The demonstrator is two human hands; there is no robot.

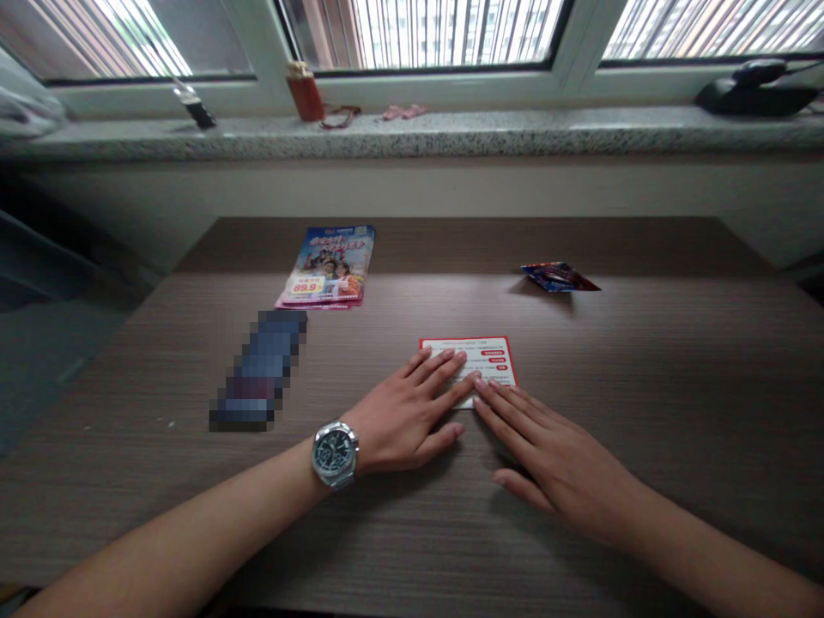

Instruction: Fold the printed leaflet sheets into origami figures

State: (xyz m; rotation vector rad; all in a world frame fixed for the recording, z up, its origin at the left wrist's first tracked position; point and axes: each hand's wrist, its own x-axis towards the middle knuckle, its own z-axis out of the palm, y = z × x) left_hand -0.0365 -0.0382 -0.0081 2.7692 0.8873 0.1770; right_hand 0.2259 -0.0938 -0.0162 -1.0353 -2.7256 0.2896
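A white sheet of paper [469,350] with a red border and small red labels lies on the brown table [386,532] in front of me, apparently folded. My left hand [412,408], below a silver wristwatch [335,455], rests flat on its left part with the fingers stretched out. From the right, my right hand [547,446] presses its fingertips on the sheet's lower right edge, fingers straight and thumb apart. The fingertips of both hands nearly meet. Neither hand grasps anything; the hands cover much of the paper's lower part.
A stack of colourful flyers [328,266] lies at the back left, with a pixelated dark flat object [261,369] nearer me. At the back right stands a small folded paper piece [559,277]. The windowsill [482,133] holds a reddish-brown container [305,93] and a black device [756,93].
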